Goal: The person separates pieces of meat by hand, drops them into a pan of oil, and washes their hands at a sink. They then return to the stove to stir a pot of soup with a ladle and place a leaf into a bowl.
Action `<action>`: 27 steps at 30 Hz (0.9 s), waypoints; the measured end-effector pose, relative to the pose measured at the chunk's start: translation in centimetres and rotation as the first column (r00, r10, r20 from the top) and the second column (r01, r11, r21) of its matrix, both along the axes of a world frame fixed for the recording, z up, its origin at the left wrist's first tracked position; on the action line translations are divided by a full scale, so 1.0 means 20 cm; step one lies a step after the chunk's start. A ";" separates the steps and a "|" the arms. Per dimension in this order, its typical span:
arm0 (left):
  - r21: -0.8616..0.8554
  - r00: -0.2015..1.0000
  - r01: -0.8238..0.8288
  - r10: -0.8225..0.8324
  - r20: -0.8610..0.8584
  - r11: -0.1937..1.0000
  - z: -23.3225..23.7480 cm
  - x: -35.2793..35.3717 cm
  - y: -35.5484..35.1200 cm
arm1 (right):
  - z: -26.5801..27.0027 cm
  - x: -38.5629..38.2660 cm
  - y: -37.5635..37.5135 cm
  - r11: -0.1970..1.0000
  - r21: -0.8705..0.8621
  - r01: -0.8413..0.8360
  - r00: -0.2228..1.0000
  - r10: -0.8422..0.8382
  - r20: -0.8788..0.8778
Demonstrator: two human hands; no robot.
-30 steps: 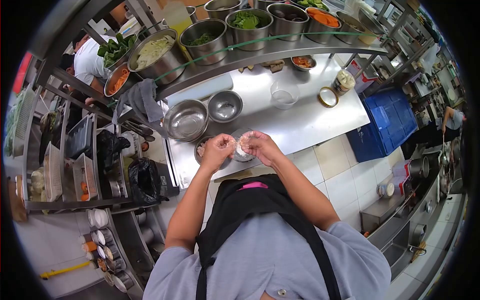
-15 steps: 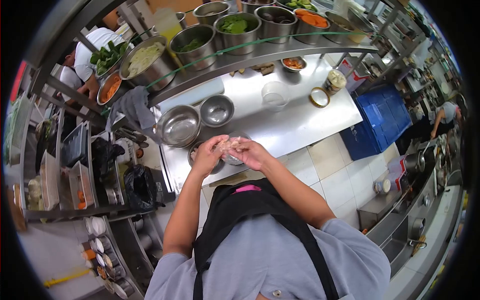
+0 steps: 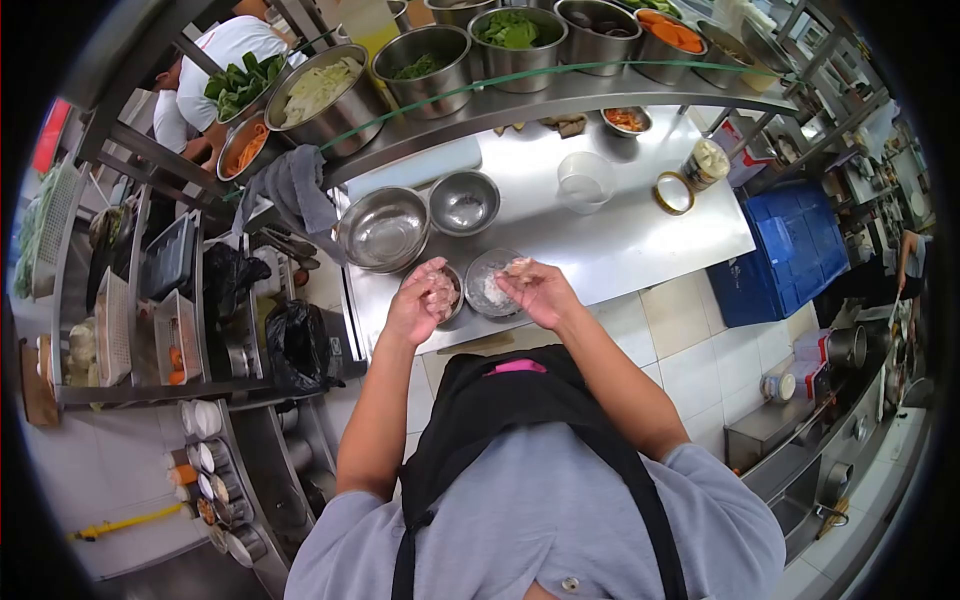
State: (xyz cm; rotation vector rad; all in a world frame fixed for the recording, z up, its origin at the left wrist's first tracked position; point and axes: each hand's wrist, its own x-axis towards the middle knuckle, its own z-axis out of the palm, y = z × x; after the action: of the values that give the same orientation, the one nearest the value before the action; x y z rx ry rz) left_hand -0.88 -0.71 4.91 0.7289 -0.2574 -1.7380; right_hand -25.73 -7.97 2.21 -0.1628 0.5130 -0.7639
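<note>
My left hand (image 3: 414, 308) is over a small metal bowl (image 3: 457, 311), its fingers curled round a pale pinkish clump (image 3: 440, 291) that looks like raw meat. The hand hides most of that bowl, so its contents barely show. Just right of it stands a round bowl (image 3: 479, 266) with white powder (image 3: 494, 291) in it. Over this bowl's right side is my right hand (image 3: 541, 294), fingers bent together and dusted whitish. Whatever lies between those fingertips is too small to name.
Two metal bowls, a larger one (image 3: 384, 230) and a smaller one (image 3: 464, 203), stand behind my hands. Farther right are a clear plastic tub (image 3: 586, 182), a lid (image 3: 674, 193) and a jar (image 3: 707, 163). A shelf (image 3: 560, 93) with vegetable containers crosses above. A blue bin (image 3: 783, 255) adjoins the table.
My hands were together on a pale clump and have parted, the left keeping a clump over the metal bowl. The bowl with white powder now shows between them. The view has shifted slightly.
</note>
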 end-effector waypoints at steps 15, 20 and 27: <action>0.165 0.950 -0.070 0.015 0.312 0.984 -0.18 0.30 0.24 | -0.26 0.16 0.07 0.946 0.020 -0.323 0.915 0.318 -0.248; 0.079 0.893 0.116 -0.139 0.428 0.990 -0.23 0.36 0.11 | -0.55 0.39 0.29 0.848 0.198 -0.491 0.670 0.513 -0.536; 0.114 0.691 0.486 -0.461 0.557 0.866 -0.36 0.53 -0.02 | -0.73 0.87 0.49 0.982 -0.016 0.188 0.689 -0.143 -0.710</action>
State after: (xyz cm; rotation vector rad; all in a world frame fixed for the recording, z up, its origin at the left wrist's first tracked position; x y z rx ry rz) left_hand 9.70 -1.08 -2.32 1.2294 -0.9742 -1.9441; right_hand -8.35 1.74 -12.36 -0.3690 1.3114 -0.8514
